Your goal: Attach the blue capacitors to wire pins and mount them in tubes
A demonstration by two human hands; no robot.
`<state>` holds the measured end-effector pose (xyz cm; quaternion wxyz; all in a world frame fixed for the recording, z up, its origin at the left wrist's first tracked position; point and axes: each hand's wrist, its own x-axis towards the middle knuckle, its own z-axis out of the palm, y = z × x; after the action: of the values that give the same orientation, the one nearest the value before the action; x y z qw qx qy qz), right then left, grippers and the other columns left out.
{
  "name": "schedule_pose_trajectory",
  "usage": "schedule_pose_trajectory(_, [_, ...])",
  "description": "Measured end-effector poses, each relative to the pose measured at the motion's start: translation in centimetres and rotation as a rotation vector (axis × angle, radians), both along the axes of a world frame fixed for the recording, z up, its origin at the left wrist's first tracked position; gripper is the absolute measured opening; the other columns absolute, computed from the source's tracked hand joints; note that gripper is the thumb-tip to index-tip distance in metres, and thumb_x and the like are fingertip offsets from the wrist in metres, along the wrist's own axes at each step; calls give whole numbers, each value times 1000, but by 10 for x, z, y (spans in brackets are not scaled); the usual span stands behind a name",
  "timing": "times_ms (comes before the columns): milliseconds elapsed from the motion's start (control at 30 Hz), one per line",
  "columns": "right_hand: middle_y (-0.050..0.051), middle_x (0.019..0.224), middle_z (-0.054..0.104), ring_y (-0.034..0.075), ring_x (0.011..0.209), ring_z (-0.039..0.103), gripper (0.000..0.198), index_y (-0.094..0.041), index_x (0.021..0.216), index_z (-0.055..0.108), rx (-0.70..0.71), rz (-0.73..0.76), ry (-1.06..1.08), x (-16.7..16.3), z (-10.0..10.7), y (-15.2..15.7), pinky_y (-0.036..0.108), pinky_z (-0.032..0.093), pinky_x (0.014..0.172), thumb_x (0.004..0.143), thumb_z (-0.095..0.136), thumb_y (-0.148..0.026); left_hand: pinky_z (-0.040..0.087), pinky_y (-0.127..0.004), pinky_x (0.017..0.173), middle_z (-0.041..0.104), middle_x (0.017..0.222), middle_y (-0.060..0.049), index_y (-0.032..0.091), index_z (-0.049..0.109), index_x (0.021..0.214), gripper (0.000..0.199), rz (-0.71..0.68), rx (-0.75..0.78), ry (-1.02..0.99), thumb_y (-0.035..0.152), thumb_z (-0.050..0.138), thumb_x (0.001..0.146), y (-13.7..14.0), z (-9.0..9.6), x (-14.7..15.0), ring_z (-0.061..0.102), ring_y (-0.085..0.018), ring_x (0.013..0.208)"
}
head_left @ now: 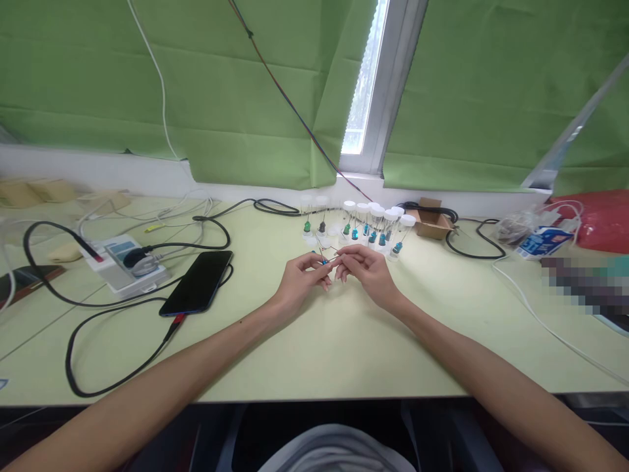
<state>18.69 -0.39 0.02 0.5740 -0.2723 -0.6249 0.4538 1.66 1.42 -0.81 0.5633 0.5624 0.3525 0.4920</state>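
Over the middle of the table, my left hand [299,278] pinches a blunt-tip needle with a small blue hub [324,261] between thumb and fingers. Its thin shaft points up. My right hand [369,272] is closed close beside it, fingertips pinched at a thin, wire-like piece that is too small to make out. The fingertips of both hands nearly meet. Just beyond them stand several clear tubes with white caps, one of them a tube [397,244] with a blue-hubbed needle inside. Further left, another tube [307,223] holds a green-hubbed needle.
A black phone [197,283] lies left of my hands, beside a white power strip [125,265] with plugs and looping black cables. Behind the tubes at right sits a small cardboard box [432,224]. A blue-and-white packet [544,242] and a red bag [607,223] lie far right.
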Motion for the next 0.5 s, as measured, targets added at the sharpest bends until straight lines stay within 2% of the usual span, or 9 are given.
schedule_pose_trajectory(133, [4, 79, 70, 15, 62, 64, 19, -19, 90, 63, -20, 11, 19, 2, -1, 2, 31, 52, 59, 84, 66, -36, 50, -29, 56, 61, 69, -2, 15, 64, 81, 27, -26, 7, 0, 35, 77, 69, -1, 0, 1, 61, -15, 58])
schedule_pose_trajectory(333, [-1, 57, 61, 10, 44, 53, 25, -17, 70, 59, -18, -109, -40, 1, 1, 0, 25, 41, 44, 83, 66, -38, 50, -29, 53, 56, 66, 1, 17, 62, 82, 26, 11, 125, 109, 37, 74, 72, -4, 0, 1, 62, -15, 53])
schedule_pose_trajectory(500, [-2, 53, 59, 9, 39, 49, 31, -18, 72, 56, -66, -129, -45, 1, 0, 0, 23, 37, 39, 85, 62, -45, 49, -29, 51, 56, 64, 2, 18, 61, 84, 25, 43, 224, 206, 39, 70, 75, -6, -1, 1, 61, -15, 52])
